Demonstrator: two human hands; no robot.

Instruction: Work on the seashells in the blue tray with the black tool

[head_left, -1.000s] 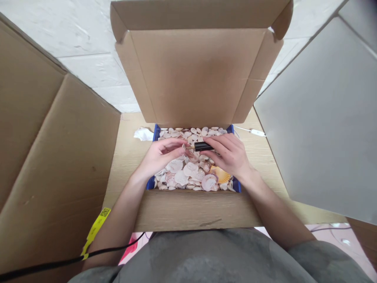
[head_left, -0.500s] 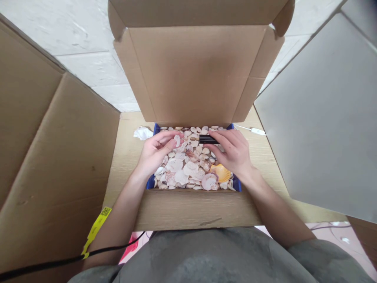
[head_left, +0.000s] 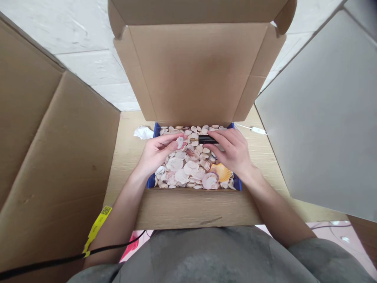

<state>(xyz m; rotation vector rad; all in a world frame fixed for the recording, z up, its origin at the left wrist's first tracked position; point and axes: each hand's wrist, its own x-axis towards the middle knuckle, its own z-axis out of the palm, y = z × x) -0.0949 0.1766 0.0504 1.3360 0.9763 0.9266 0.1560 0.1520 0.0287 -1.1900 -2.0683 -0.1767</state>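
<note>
Between thumb and fingers, my left hand (head_left: 158,151) pinches a small white shell (head_left: 180,142) above the left part of an open cardboard box. My right hand (head_left: 230,148) is closed round a black pen-shaped drill (head_left: 207,139), whose brass-coloured tip (head_left: 193,140) points left towards the shell. Whether the tip touches the shell I cannot tell. Below both hands, many white and pinkish shells (head_left: 191,168) fill the box, with an orange scallop shell (head_left: 221,172) at the right front.
The box's cardboard lid (head_left: 200,72) stands up behind. Crumpled white tissue (head_left: 143,133) lies left of the box, and a white cable switch (head_left: 258,130) right. Cardboard (head_left: 59,157) walls the left side, a grey panel (head_left: 321,118) the right. A black cable (head_left: 118,247) crosses my left forearm.
My left hand has moved slightly right with the white shell, nearer the drill's tip, and the shell has turned a little. My right hand has barely moved.
</note>
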